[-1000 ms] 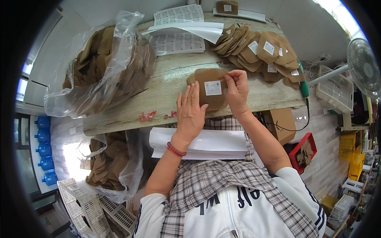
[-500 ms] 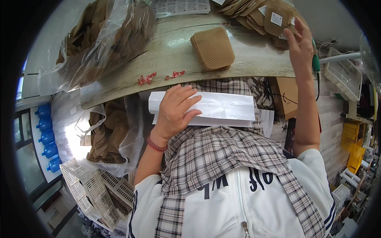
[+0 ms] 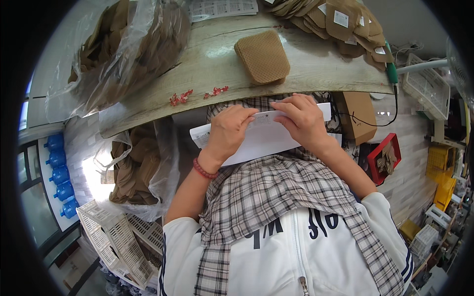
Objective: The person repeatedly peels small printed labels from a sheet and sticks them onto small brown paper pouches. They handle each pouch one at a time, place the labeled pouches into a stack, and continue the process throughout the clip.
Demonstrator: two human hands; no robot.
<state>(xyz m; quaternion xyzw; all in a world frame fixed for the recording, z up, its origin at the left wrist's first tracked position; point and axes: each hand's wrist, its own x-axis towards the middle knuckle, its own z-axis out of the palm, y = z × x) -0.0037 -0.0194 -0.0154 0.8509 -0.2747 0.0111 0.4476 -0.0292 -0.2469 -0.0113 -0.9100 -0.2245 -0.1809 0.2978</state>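
One white label sheet [image 3: 261,135], flat

We are holding a label sheet [image 3: 261,135] in our lap, left hand [image 3: 228,133] and right hand [image 3: 302,118] side by side on it. Ahead, a woven pad [image 3: 261,56] is lying on the table [image 3: 207,74] (a bag of pads [image 3: 128,49] sitting to its left, a heap of labelled pads [image 3: 340,24] to its right).
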